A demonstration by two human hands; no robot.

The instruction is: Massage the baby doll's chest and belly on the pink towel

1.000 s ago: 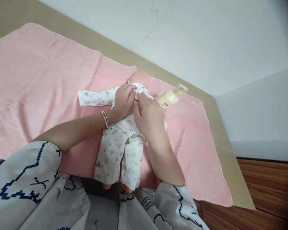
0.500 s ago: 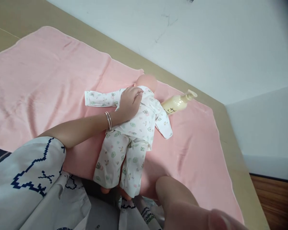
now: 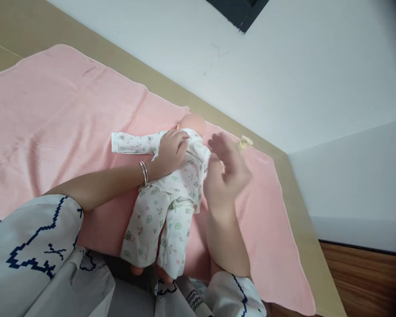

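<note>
Across the pink blanket (image 3: 264, 220), I see the doll (image 3: 181, 178) lying in a patterned shirt and trousers, its bald head (image 3: 193, 123) toward the wall (image 3: 260, 83) and its feet at the near side. The left forearm comes in low from the left, two bracelets (image 3: 143, 173) at the wrist, and the left hand (image 3: 171, 152) rests back-up on the doll's upper body; its fingers are bent close together in a narrow curl, and I cannot tell whether they pinch the shirt. The right forearm rises steeply from the near side, and the right hand (image 3: 229, 169), blurred, is beside the doll's other shoulder with curved fingers; whether it grips anything, I cannot tell. Just beyond it, the pale yellow pump top of a bottle (image 3: 245, 141) shows near the blanket's far edge. The hand hides the bottle's body, so I cannot see what is inside.
</note>
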